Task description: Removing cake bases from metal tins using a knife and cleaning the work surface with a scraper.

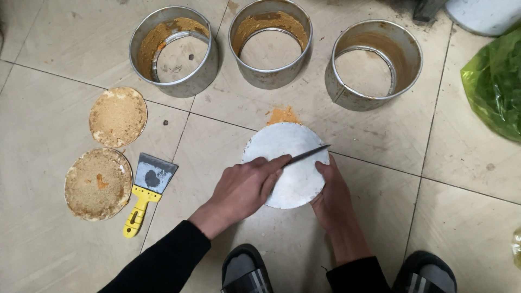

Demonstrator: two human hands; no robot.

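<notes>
A round, pale metal disc is propped over the tiled floor in front of me. My right hand grips its lower right edge. My left hand lies over the disc's lower left part and holds a thin knife, forefinger stretched along it. The blade lies across the disc's face and points to the right. A small heap of orange-brown crumbs sits on the floor just beyond the disc's far edge.
Three bottomless round tins stand in a row at the back, left, middle and right, smeared with brown residue. Two crumb-coated discs and a yellow-handled scraper lie left. A green bag is right; my slippers are below.
</notes>
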